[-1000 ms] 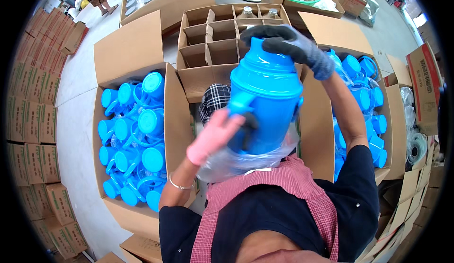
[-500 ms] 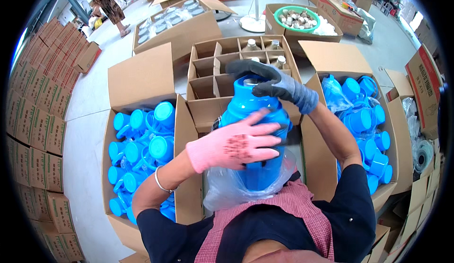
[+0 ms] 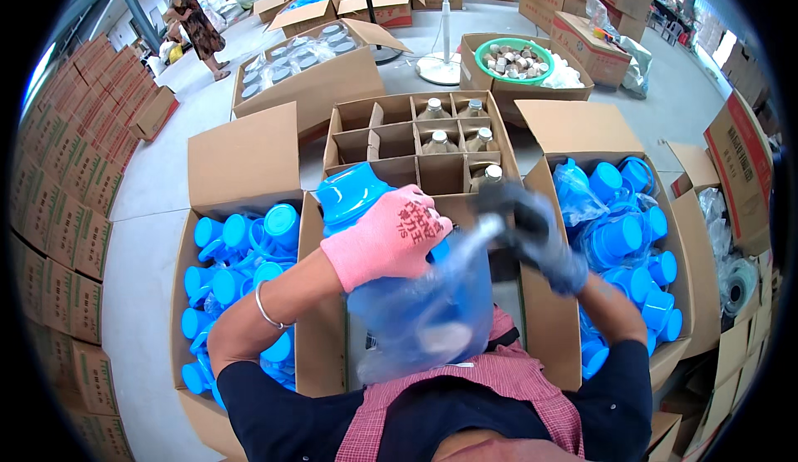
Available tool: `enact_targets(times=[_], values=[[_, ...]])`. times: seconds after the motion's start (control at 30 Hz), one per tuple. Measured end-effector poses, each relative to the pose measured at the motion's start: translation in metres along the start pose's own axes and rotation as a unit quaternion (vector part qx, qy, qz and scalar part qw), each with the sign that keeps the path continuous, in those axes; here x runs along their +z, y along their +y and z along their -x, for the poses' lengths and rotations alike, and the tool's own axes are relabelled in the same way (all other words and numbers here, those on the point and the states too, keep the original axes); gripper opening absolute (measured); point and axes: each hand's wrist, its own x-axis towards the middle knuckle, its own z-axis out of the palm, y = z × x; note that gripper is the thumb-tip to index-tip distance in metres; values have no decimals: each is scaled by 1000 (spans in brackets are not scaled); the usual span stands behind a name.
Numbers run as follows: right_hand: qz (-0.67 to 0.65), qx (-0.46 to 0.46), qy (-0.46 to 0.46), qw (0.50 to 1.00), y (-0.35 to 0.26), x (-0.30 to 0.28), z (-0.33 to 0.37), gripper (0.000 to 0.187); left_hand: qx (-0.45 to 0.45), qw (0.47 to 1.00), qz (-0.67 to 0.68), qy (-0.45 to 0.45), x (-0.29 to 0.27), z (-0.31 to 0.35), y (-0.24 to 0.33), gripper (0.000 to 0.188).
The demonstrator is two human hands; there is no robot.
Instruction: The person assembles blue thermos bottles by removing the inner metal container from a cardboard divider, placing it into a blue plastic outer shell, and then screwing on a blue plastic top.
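Observation:
A blue plastic thermos casing (image 3: 356, 196) lies tilted in front of me, its neck pointing away to the left. My left hand (image 3: 395, 238), in a pink glove, is closed around its upper part. A clear plastic bag (image 3: 416, 329) covers the lower part, near my apron. My right hand (image 3: 536, 233), in a grey-black glove, is to the right of the casing and smeared by motion. Its fingers seem closed on a whitish, stretched end of the bag. Just beyond stands a divided carton (image 3: 392, 144) with several silvery flasks (image 3: 439, 142) in its right compartments.
Open cartons of blue cups stand at left (image 3: 243, 150) and right (image 3: 582, 125). Behind are a carton of grey-lidded items (image 3: 324, 88), a green basin (image 3: 549, 67) of metallic caps and a white stand (image 3: 440, 67). Stacked cartons (image 3: 66, 188) line the left. A person (image 3: 195, 26) stands far left.
The casing has gone from upright to tilted leftward. My left hand has gripped its upper part; my right hand has left its top and moved down to the right, pulling plastic.

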Motion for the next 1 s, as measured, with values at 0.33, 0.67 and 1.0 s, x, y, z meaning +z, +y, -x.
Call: enact_targets(times=[0.33,0.67,1.0], values=[[235,-257,-174,921,-89,109,-185,26,-157,865,414,235,96,118,-71,45],[-27,166,156,973,67,-13,42,27,-358,732,494,302,165,104,-83,35],[158,22,-83,984,85,-43,21,38,-339,537,752,179,183,99,-110,23]])
